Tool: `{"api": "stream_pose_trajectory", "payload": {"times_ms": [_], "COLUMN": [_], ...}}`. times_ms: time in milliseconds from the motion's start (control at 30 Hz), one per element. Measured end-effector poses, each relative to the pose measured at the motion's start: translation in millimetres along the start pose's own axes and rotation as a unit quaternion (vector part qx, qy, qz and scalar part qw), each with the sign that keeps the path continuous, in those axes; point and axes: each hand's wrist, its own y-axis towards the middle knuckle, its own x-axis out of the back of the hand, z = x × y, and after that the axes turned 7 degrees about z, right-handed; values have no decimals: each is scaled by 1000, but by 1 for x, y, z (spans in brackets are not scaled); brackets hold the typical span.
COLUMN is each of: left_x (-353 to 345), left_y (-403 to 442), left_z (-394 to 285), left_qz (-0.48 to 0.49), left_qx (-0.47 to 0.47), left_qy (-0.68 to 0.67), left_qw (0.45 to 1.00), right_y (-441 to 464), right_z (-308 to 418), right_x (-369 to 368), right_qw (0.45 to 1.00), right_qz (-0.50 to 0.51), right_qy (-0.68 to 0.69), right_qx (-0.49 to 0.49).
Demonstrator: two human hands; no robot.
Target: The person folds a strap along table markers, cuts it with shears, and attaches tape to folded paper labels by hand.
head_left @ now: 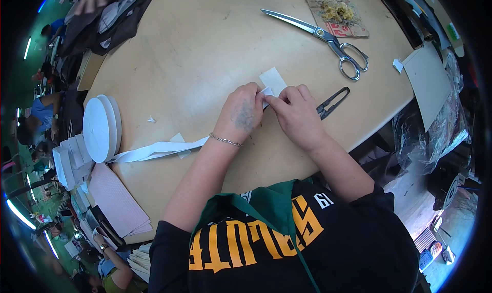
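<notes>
My left hand point(240, 112), with a chain bracelet at its wrist, pinches a small white folded piece point(267, 91) from the left. The fingertips of my right hand point(296, 114) grip the same piece from the other side. Just beyond the fingers lies a flat off-white rectangle point(273, 80), partly covered by the hands. A white band point(159, 150) runs from a white roll point(100, 130) and passes behind my left forearm. Beside my right hand rest black thread snips point(334, 102), their tips hidden behind the fingers.
Large metal scissors point(325, 37) lie farther back on the table point(205, 42), near a brown paper piece point(357, 30) with a yellowish lump. Pinkish sheets point(119, 201) sit at the left edge, dark cloth point(110, 21) at the far left. Other people are at the left.
</notes>
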Motion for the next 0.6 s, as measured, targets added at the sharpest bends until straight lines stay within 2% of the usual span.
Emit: {"api": "stream_pose_trajectory", "payload": {"times_ms": [133,333,600], "left_x": [0,-9,-6], "left_y": [-3,-5,-4], "left_z": [1,5,2], "left_qz": [-30,-95,-67], "left_qx": [-34,-43,-46], "left_qy": [14,-67,-30], "left_qw": [999,992,996], "right_y": [-2,-2,-2], "right_z": [1,2,1], "right_x": [0,1,1], "right_qw": [1000,999,999], "right_qz": [13,29,34], "right_qy": [-12,-17,-16], "right_qx": [-8,-8,-10]}}
